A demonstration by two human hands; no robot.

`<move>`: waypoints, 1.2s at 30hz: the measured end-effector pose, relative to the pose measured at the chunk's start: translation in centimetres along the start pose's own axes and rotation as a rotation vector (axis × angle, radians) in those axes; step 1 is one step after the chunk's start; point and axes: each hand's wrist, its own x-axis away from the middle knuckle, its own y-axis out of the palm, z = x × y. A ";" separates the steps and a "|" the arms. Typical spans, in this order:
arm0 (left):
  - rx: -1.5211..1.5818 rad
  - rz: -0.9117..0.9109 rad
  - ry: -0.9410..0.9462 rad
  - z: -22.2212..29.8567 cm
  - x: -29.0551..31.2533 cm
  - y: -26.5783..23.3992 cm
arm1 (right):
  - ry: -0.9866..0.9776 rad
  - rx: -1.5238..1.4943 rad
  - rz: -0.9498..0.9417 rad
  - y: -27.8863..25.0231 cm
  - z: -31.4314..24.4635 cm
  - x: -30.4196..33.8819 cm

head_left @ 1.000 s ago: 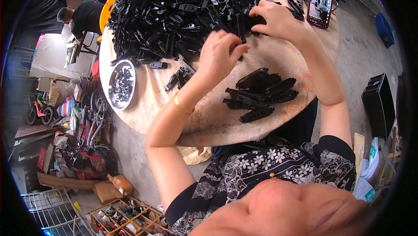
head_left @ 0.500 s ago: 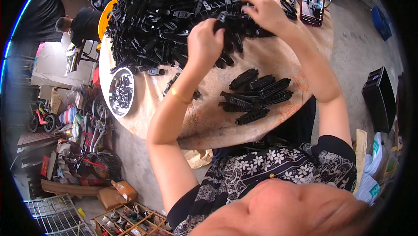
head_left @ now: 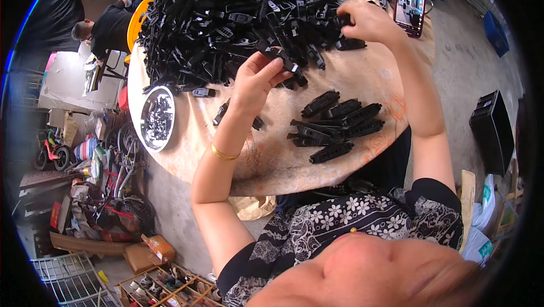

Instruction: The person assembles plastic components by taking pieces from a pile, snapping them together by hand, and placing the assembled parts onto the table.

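Between the thumb and fingers of my left hand (head_left: 256, 82) is a small black plastic part (head_left: 290, 67) with a shiny end, held at the near edge of a big pile of similar black plastic parts (head_left: 226, 52). My right hand (head_left: 368, 22) is at the pile's right side, its fingers curled together over dark pieces. Whether it grips one is hard to make out. Closer to me, a small stack of longer black parts (head_left: 334, 128) lies on the cloth-covered table (head_left: 272, 162). A few loose parts lie beside my left wrist.
At the table's left edge sits a round white tray (head_left: 157, 149) of small dark pieces. A phone (head_left: 409, 3) stands at the far right. Around are a black crate (head_left: 492, 132), a yellow chair (head_left: 134, 26), piled bicycles and boxes, and another person (head_left: 107, 32) farther back.
My left hand has come nearer to me with the black part, turning so the thumb shows. My right hand has shifted right and slightly nearer, its fingers curling in.
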 end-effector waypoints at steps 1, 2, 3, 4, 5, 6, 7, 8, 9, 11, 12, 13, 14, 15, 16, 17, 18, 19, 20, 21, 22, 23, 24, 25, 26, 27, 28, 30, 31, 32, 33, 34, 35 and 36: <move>0.025 -0.014 0.006 -0.1 0.1 -0.1 | 0.022 -0.183 0.099 -0.5 -0.6 0.0; 0.036 -0.014 0.005 -0.2 0.2 -0.1 | 0.043 -0.368 0.197 -0.8 -1.1 0.1; 0.036 -0.009 0.007 -0.3 0.2 0.0 | -0.024 -0.526 0.205 -1.1 -1.5 0.2; 0.014 -0.006 0.008 -0.3 0.3 0.2 | -0.076 -0.832 0.140 -1.2 -2.3 0.6; -0.008 -0.003 0.009 -0.4 0.4 0.4 | -0.128 -1.138 0.069 -1.2 -3.4 0.9; -0.028 0.001 0.022 -0.2 0.5 0.9 | -0.168 -1.233 0.028 -1.0 -4.1 0.9; -0.029 0.006 0.023 -0.4 0.6 0.9 | -0.126 -1.343 -0.024 -1.0 -5.4 1.4; -0.096 0.030 0.088 -0.6 0.6 0.9 | -0.131 -1.488 -0.017 -0.2 -6.6 1.5; -0.158 0.049 0.152 -1.0 0.5 0.9 | -0.129 -1.631 -0.008 0.7 -7.7 1.8; -0.222 0.099 0.171 -0.9 0.8 1.5 | -0.093 -1.755 -0.027 1.7 -9.1 2.2; -0.287 0.146 0.193 -0.8 0.9 1.8 | -0.075 -1.723 -0.061 1.9 -9.3 2.3; -0.287 0.146 0.192 -0.8 1.0 2.0 | -0.056 -1.691 -0.096 2.0 -9.5 2.4; -0.319 0.161 0.210 -0.8 1.0 2.1 | -0.051 -1.603 -0.123 2.1 -9.7 2.5; -0.351 0.176 0.229 -0.8 1.1 2.2 | -0.051 -1.604 -0.125 2.3 -9.8 2.5; -0.351 0.177 0.228 -0.7 1.3 2.5 | -0.037 -1.561 -0.092 2.8 -9.9 2.5; -0.407 0.200 0.235 -0.6 1.4 2.7 | -0.023 -1.518 -0.059 3.0 -10.1 2.6; -0.462 0.224 0.242 -0.5 1.6 2.8 | -0.016 -1.544 -0.056 2.8 -10.4 2.7; -0.461 0.225 0.242 -0.5 1.6 2.8 | -0.017 -1.544 -0.058 2.8 -10.4 2.7; -0.436 0.238 0.279 -0.5 1.5 2.8 | -0.020 -1.573 -0.078 2.8 -10.4 2.7; -0.410 0.249 0.316 -0.5 1.5 2.7 | -0.022 -1.603 -0.097 2.8 -10.5 2.7; -0.411 0.251 0.316 -0.6 1.6 2.6 | -0.023 -1.604 -0.099 2.7 -10.5 2.7; -0.483 0.254 0.308 -0.6 1.7 2.6 | -0.009 -1.609 -0.076 2.7 -10.5 2.7; -0.554 0.257 0.300 -0.6 1.7 2.5 | 0.006 -1.613 -0.054 2.7 -10.5 2.7; -0.554 0.259 0.299 -0.6 1.8 2.7 | 0.006 -1.613 -0.056 2.8 -10.5 2.7; -0.543 0.262 0.332 -0.6 2.0 3.1 | -0.029 -1.543 0.004 3.1 -10.4 2.7; -0.533 0.264 0.365 -0.5 2.2 3.5 | -0.062 -1.471 0.064 3.3 -10.4 2.7; -0.533 0.266 0.363 -0.2 2.5 4.0 | -0.062 -1.472 0.061 3.6 -10.4 2.7; -0.215 0.210 0.351 0.4 2.9 4.8 | -0.179 -1.373 0.327 4.1 -10.6 2.7; -0.216 0.215 0.352 0.3 2.9 4.5 | -0.181 -1.376 0.323 4.2 -10.7 2.8; -0.268 0.222 0.310 0.2 2.7 3.9 | -0.205 -1.283 0.367 4.2 -10.8 3.0; -0.320 0.227 0.268 0.0 2.6 3.5 | -0.227 -1.190 0.411 4.3 -10.8 3.2; -0.333 0.245 0.231 -0.1 2.5 3.3 | -0.221 -1.084 0.425 4.4 -10.6 3.2; -0.334 0.247 0.230 -0.2 2.5 3.3 | -0.221 -1.085 0.424 4.4 -10.5 3.0; -0.284 0.233 0.228 -0.2 2.5 3.3 | -0.298 -0.976 0.513 4.4 -10.4 2.8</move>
